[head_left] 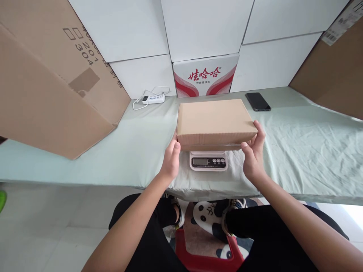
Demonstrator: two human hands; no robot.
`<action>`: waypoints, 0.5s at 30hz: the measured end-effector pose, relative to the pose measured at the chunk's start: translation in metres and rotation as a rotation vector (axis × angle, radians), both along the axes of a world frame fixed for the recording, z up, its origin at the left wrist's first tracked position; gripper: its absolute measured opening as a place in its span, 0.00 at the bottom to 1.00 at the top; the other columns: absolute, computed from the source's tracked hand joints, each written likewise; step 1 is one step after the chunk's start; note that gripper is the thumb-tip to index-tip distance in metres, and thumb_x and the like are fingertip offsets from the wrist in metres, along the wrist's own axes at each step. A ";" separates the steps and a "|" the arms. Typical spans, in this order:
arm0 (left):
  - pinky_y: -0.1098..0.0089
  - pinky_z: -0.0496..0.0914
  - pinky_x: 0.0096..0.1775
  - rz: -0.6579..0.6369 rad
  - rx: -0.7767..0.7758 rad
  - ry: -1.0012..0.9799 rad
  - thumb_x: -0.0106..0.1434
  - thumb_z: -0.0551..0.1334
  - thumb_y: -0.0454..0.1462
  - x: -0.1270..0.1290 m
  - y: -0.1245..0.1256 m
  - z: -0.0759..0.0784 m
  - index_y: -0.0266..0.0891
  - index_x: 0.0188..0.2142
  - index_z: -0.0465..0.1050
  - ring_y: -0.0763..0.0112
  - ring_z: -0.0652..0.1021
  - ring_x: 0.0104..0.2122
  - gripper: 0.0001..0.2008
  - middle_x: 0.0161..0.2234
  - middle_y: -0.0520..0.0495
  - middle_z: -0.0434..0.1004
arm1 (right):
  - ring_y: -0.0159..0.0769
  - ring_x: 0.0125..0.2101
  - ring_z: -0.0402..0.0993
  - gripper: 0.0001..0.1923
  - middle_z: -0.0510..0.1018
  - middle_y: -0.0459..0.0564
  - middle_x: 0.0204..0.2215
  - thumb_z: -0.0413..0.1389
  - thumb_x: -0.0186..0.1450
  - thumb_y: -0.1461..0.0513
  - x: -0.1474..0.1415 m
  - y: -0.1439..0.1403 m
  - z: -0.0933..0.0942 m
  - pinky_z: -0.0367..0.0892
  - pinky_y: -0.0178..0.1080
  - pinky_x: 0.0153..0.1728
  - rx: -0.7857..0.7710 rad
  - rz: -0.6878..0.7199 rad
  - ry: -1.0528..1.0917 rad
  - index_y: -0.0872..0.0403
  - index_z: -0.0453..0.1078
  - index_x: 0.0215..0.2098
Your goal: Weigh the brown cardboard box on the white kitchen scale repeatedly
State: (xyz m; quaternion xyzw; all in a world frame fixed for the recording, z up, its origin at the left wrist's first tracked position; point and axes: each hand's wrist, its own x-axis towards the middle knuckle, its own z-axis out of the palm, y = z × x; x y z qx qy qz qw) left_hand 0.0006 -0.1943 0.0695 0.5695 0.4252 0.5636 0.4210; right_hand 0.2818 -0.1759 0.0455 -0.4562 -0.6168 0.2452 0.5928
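A closed brown cardboard box [214,117] is between my two hands, over a white digital kitchen scale [208,166]. The box hides most of the scale; only its front panel with a small grey display and several round buttons shows. My left hand [171,156] grips the box at its near left corner, thumb at the front and fingers hidden along the side. At the near right corner my right hand [254,153] holds it, thumb on the front edge and fingers on the right side. Whether the box rests on the scale's plate I cannot tell.
A black phone [258,102] lies at the back right of the cloth-covered table [141,151]. A white power strip or adapter [153,99] with a cable lies at the back left. Large cartons stand left [56,87] and right [334,68]. White boxes [207,30] line the back.
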 end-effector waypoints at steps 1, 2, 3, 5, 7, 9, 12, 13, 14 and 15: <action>0.50 0.53 0.84 0.022 0.002 0.001 0.76 0.53 0.68 -0.002 0.001 0.000 0.53 0.77 0.69 0.48 0.53 0.85 0.40 0.82 0.48 0.65 | 0.63 0.75 0.72 0.40 0.71 0.53 0.75 0.56 0.76 0.40 0.003 0.002 0.000 0.71 0.75 0.72 0.013 -0.021 0.014 0.27 0.50 0.82; 0.51 0.52 0.84 0.052 0.003 0.000 0.76 0.53 0.68 -0.006 0.002 0.000 0.52 0.78 0.67 0.49 0.53 0.86 0.42 0.83 0.48 0.61 | 0.64 0.74 0.72 0.40 0.71 0.54 0.75 0.55 0.76 0.40 0.007 0.004 -0.001 0.71 0.77 0.71 0.028 -0.047 0.032 0.26 0.50 0.82; 0.52 0.51 0.84 0.085 0.003 -0.003 0.75 0.54 0.69 -0.009 0.004 0.000 0.53 0.79 0.65 0.50 0.52 0.86 0.43 0.84 0.49 0.57 | 0.65 0.74 0.72 0.40 0.71 0.54 0.74 0.55 0.75 0.40 0.011 0.007 -0.001 0.70 0.79 0.71 0.043 -0.075 0.052 0.25 0.50 0.82; 0.54 0.52 0.84 0.147 -0.005 -0.017 0.75 0.53 0.69 -0.017 0.009 -0.001 0.55 0.80 0.62 0.53 0.52 0.86 0.43 0.86 0.52 0.53 | 0.67 0.74 0.72 0.39 0.73 0.53 0.73 0.55 0.75 0.40 0.023 0.014 -0.002 0.69 0.81 0.71 0.065 -0.117 0.095 0.21 0.51 0.80; 0.55 0.52 0.84 0.187 -0.024 -0.034 0.74 0.53 0.70 -0.023 0.015 -0.002 0.57 0.80 0.62 0.54 0.52 0.86 0.43 0.86 0.54 0.51 | 0.68 0.74 0.72 0.38 0.74 0.53 0.73 0.56 0.74 0.39 0.033 0.022 -0.004 0.69 0.80 0.72 0.068 -0.132 0.130 0.20 0.53 0.79; 0.55 0.53 0.84 0.205 -0.042 -0.051 0.73 0.52 0.71 -0.026 0.021 -0.003 0.59 0.79 0.63 0.55 0.51 0.85 0.43 0.85 0.56 0.52 | 0.68 0.72 0.74 0.37 0.75 0.54 0.72 0.57 0.74 0.38 0.041 0.027 -0.006 0.70 0.80 0.71 0.059 -0.138 0.144 0.21 0.55 0.78; 0.54 0.54 0.83 0.203 -0.054 -0.059 0.73 0.51 0.72 -0.026 0.024 -0.005 0.59 0.79 0.63 0.55 0.52 0.85 0.44 0.85 0.56 0.52 | 0.67 0.69 0.78 0.35 0.77 0.54 0.70 0.54 0.75 0.39 0.044 0.031 -0.011 0.72 0.82 0.68 0.040 -0.136 0.133 0.22 0.56 0.79; 0.54 0.54 0.83 0.199 -0.051 -0.057 0.73 0.51 0.72 -0.025 0.024 -0.006 0.58 0.80 0.63 0.54 0.53 0.85 0.44 0.85 0.55 0.52 | 0.66 0.69 0.79 0.34 0.77 0.53 0.70 0.54 0.76 0.40 0.043 0.031 -0.013 0.73 0.82 0.68 0.034 -0.132 0.132 0.22 0.57 0.78; 0.54 0.54 0.83 0.195 -0.046 -0.052 0.73 0.51 0.71 -0.024 0.024 -0.006 0.57 0.80 0.63 0.54 0.53 0.85 0.44 0.85 0.54 0.52 | 0.65 0.69 0.79 0.33 0.77 0.52 0.70 0.53 0.76 0.40 0.042 0.031 -0.014 0.73 0.82 0.68 0.028 -0.127 0.132 0.22 0.58 0.78; 0.54 0.54 0.83 0.191 -0.040 -0.048 0.74 0.52 0.71 -0.023 0.023 -0.006 0.56 0.80 0.63 0.53 0.53 0.85 0.45 0.85 0.53 0.53 | 0.64 0.69 0.79 0.33 0.77 0.51 0.70 0.53 0.76 0.41 0.040 0.030 -0.015 0.73 0.82 0.69 0.023 -0.121 0.132 0.22 0.58 0.78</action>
